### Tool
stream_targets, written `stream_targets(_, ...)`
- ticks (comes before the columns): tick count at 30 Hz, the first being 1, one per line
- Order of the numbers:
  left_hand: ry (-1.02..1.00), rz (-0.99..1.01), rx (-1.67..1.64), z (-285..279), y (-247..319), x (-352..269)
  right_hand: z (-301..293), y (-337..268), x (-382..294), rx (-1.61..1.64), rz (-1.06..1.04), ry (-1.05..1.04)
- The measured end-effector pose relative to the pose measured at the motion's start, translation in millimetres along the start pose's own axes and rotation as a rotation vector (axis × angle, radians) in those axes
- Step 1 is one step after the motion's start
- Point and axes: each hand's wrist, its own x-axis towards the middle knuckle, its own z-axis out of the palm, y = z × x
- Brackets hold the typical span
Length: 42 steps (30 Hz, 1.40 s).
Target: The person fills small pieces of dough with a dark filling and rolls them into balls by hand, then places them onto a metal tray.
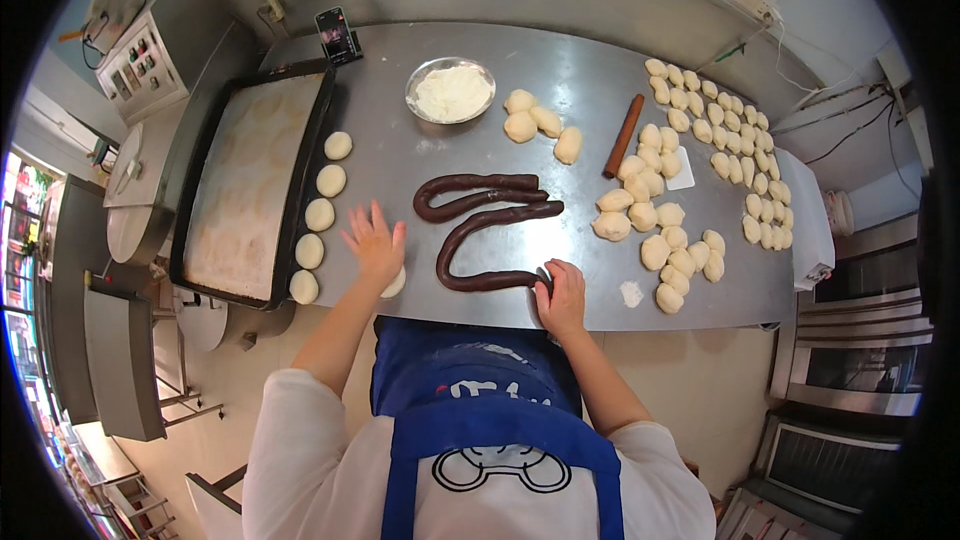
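Observation:
My left hand (375,244) is spread flat over the steel table, palm down, with nothing seen in it. A flattened dough round (394,284) peeks out from beside its wrist, partly hidden. My right hand (562,298) is at the table's front edge, thumb and fingers closed around the end of a dark brown paste rope (480,281). That rope bends in a U open to the right. Behind it lies another folded dark paste rope (431,199). Left of my left hand, several pale dough rounds (320,214) form a column.
A black-rimmed baking tray (240,187) lies at left, near a propped phone (339,36). A metal bowl of flour (451,92) stands behind. Rightward are a wooden rolling pin (624,136), a white scraper (682,169), clustered dough pieces (643,215) and rows of smaller ones (731,139).

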Motion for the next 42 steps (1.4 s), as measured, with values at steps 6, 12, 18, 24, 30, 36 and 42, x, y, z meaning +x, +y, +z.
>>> stream_targets(6,-0.095,0.296,0.226,-39,1,-26,1,-1,-5,0.003,0.019,0.001)
stream_targets(12,-0.473,-0.045,-0.008,-72,-22,-42,1,3,-2,-0.035,0.016,0.019)
stream_targets(18,-0.719,-0.042,-0.247,-80,-25,-27,2,2,-4,-0.010,0.017,0.027)
stream_targets(24,-0.292,-0.047,-0.161,-52,-19,-14,5,6,-4,0.019,0.022,0.057)
stream_targets(30,-0.375,0.067,0.341,-68,25,-20,1,4,-7,-0.003,0.035,0.046)
stream_targets(36,0.044,0.074,0.214,-33,26,-15,4,7,-5,0.011,0.040,0.010)
stream_targets(42,-0.311,0.051,-0.153,-66,-13,-28,2,6,-3,0.074,0.109,0.059)
